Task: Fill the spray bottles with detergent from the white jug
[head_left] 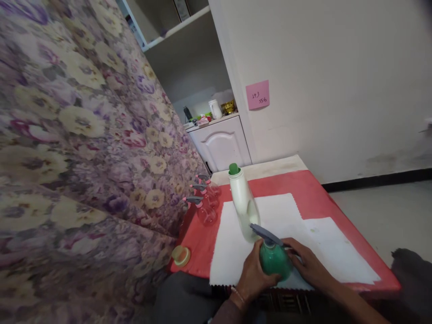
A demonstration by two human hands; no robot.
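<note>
A green spray bottle with a grey trigger head stands at the near edge of a white cloth. My left hand is wrapped round its left side, with the thumb low across the front. At the bottle's upper right, the bent fingers of my right hand press against it just below the head. Right behind it stands a tall pale-green jug-style bottle, its cap off and a green spout showing at the mouth.
Several pink spray bottles with grey triggers stand at the table's left side. A pale-green cap lies near the front-left corner. White cloth and white paper cover part of the red tabletop. A floral curtain hangs along the left.
</note>
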